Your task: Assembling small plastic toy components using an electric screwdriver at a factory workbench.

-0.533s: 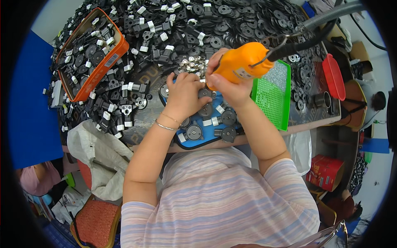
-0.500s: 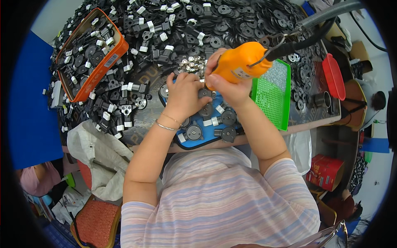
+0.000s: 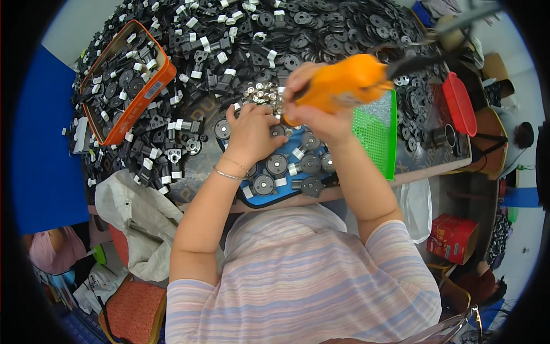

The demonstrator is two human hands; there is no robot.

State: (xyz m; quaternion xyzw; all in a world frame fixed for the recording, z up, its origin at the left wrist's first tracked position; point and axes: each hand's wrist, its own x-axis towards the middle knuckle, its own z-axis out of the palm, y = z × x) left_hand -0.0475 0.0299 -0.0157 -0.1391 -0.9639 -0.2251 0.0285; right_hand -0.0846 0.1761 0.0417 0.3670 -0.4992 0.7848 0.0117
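My right hand (image 3: 318,109) is wrapped round an orange electric screwdriver (image 3: 349,83); its tip points down beside my left hand, hidden by my fingers. My left hand (image 3: 252,132) curls over a black round plastic part (image 3: 277,132), thumb and fingertips against its edge. Beneath lies a blue mat (image 3: 266,199) with a dark border. Several more black discs joined to stubs with white ends, such as one disc (image 3: 264,184), rest on it between my forearms. Small silver metal pieces (image 3: 262,92) are heaped just beyond my left fingers.
A green perforated tray (image 3: 375,140) with small shiny pieces stands right of my right hand. An orange-rimmed box (image 3: 166,74) of black parts sits at left. Piles of black discs (image 3: 338,34) cover the far table. A red tray (image 3: 459,103) and a metal cup (image 3: 444,136) are at right.
The parts on the mat have shifted, with discs now in different places beside my hands. The screwdriver is tilted differently and blurred; its hanging spring and cable have swung. Both hands keep their hold.
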